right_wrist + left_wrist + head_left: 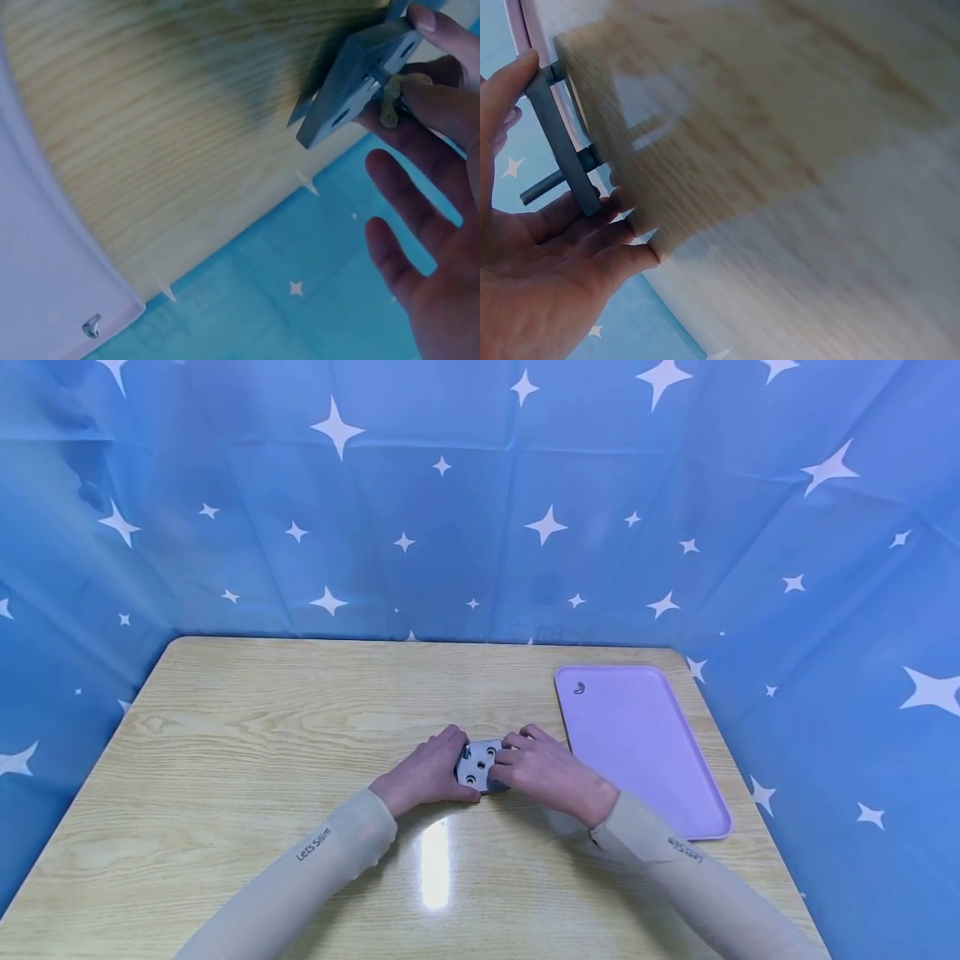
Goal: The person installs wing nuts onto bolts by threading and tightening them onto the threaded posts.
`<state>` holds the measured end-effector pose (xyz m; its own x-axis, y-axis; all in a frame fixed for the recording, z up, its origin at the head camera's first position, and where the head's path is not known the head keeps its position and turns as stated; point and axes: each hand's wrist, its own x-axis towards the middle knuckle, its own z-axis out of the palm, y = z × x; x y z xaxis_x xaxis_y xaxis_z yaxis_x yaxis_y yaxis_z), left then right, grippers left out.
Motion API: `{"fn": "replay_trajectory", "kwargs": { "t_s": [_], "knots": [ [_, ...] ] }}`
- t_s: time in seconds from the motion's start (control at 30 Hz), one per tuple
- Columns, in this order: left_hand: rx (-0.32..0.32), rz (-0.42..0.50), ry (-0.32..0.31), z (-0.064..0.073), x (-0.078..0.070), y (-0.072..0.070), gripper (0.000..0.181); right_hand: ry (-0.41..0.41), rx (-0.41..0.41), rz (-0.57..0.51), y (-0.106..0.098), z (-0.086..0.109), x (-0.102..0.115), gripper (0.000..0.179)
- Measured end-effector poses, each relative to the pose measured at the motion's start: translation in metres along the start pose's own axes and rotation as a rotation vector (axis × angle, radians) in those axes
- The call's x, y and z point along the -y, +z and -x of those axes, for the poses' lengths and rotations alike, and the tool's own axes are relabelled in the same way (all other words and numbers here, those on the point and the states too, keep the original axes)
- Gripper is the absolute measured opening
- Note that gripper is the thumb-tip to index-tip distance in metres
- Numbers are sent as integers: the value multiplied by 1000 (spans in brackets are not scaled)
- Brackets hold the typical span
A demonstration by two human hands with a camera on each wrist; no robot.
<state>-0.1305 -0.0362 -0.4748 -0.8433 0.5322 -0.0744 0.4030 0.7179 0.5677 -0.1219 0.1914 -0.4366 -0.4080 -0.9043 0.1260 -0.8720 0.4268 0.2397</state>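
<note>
A grey metal plate with several round holes (481,765) is held a little above the table between both hands. My left hand (433,770) grips its left side, thumb along the near edge and fingers at the far edge. In the left wrist view a threaded bolt (543,187) sticks up from the plate, and short dark posts (590,157) show on its underside. My right hand (546,773) is over the plate's right end. In the right wrist view its thumb and a finger pinch a small brass-coloured wing nut (391,99) at a stud on the plate; the other fingers are spread.
A lilac tray (637,752) lies to the right, partly behind my right forearm. One small silvery curved piece (579,688) sits in its far left corner. The wooden table (285,710) backs onto a blue curtain with white stars (450,527).
</note>
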Motion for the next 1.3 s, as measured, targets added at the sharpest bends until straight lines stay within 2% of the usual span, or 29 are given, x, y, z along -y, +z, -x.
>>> {"fn": "replay_trajectory", "kwargs": {
  "t_s": [0.2, 0.47, 0.63, 0.73, 0.8, 0.87, 1.0, 1.07, 1.17, 1.3],
  "knots": [
    [-3, -14, 13, 0, 1, 0, 64, 82, 19, -77, 4, -3, 7, 10],
    [7, -12, 7, 0, 2, -1, 64, 270, 46, -243, 6, -9, 17, 6],
    [6, -4, 2, 1, 1, -1, 64, 304, 47, -260, 5, -8, 18, 8],
    [2, 6, 7, 1, 0, -1, 64, 308, 38, -246, 2, -5, 14, 19],
    [2, 12, 8, 1, 1, -2, 64, 294, 44, -239, -2, -1, 9, 29],
    [5, 15, 8, 2, 1, -2, 64, 242, 59, -234, -5, 2, 3, 37],
    [11, 8, 6, 2, 2, -3, 66, 69, 103, -189, -8, 5, -4, 47],
    [7, 7, 9, 2, 1, -3, 66, 0, 105, -151, -8, 6, -4, 47],
    [12, 3, 7, 2, 0, -3, 66, -37, 97, -119, -6, 6, -4, 39],
    [18, -3, 0, 2, -1, -2, 66, -32, 87, -101, -5, 6, -3, 37]
  ]
}}
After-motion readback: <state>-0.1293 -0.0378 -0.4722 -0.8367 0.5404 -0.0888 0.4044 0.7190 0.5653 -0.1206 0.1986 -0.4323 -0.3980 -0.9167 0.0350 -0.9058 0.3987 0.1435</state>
